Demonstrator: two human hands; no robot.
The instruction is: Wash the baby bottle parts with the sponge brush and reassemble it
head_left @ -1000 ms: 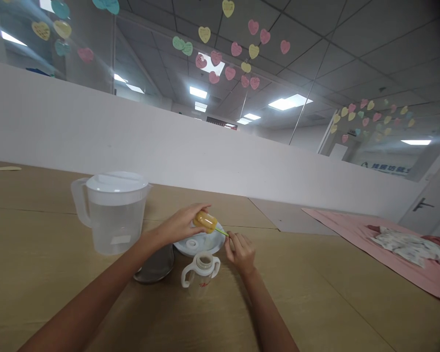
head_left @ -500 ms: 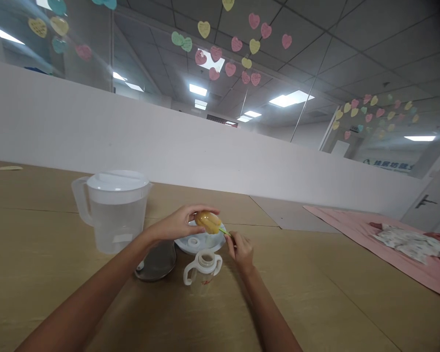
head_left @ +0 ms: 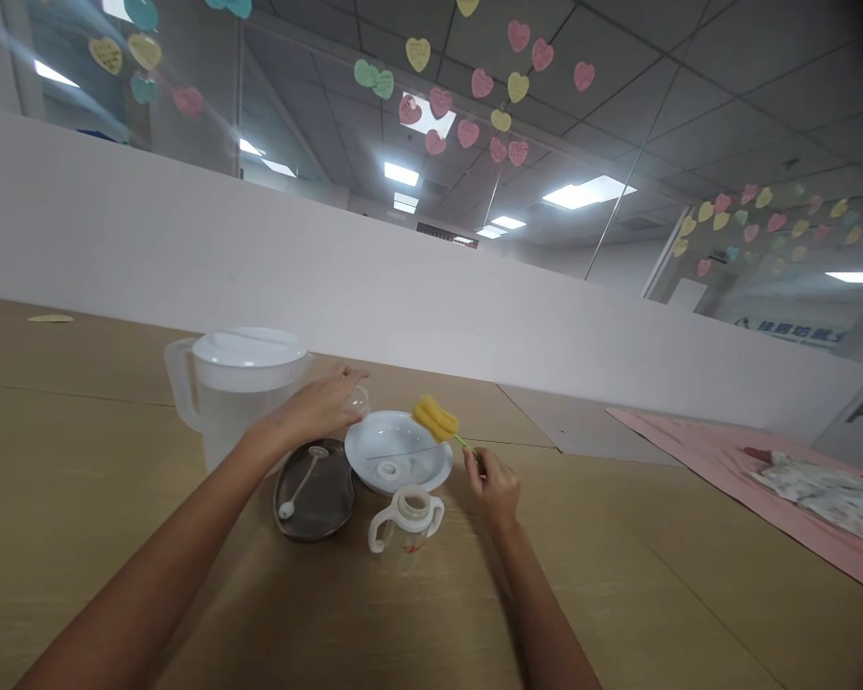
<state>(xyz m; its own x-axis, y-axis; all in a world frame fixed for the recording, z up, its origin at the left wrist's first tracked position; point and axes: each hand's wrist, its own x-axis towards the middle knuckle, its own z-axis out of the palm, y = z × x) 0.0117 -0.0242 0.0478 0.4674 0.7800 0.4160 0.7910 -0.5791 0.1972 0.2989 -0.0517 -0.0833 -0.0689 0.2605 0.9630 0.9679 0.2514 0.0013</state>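
Observation:
My right hand (head_left: 496, 487) grips the thin green handle of a yellow sponge brush (head_left: 435, 419), whose head is over the far right rim of a white bowl (head_left: 360, 439). Over on the left, my left hand (head_left: 320, 407) is closed around a clear domed cap (head_left: 358, 402), partly hidden by the fingers, beside the pitcher. Inside the bowl lies a white ring (head_left: 388, 471). A clear baby bottle (head_left: 407, 541) with two white handles stands upright and uncapped in front of the bowl. The kidney-shaped metal tray (head_left: 323, 513) holds a straw piece (head_left: 302, 484).
A large lidded pitcher (head_left: 248, 369) of clear liquid stands at the back left, behind my left forearm. On the right a pink cloth (head_left: 697, 460) bears a doll-like figure in patterned clothing (head_left: 805, 487). A white wall (head_left: 431, 307) runs along the table's back.
The sponge brush has come out of the clear cap. My left hand has moved left with the cap toward the pitcher, while my right hand keeps the brush near the bowl.

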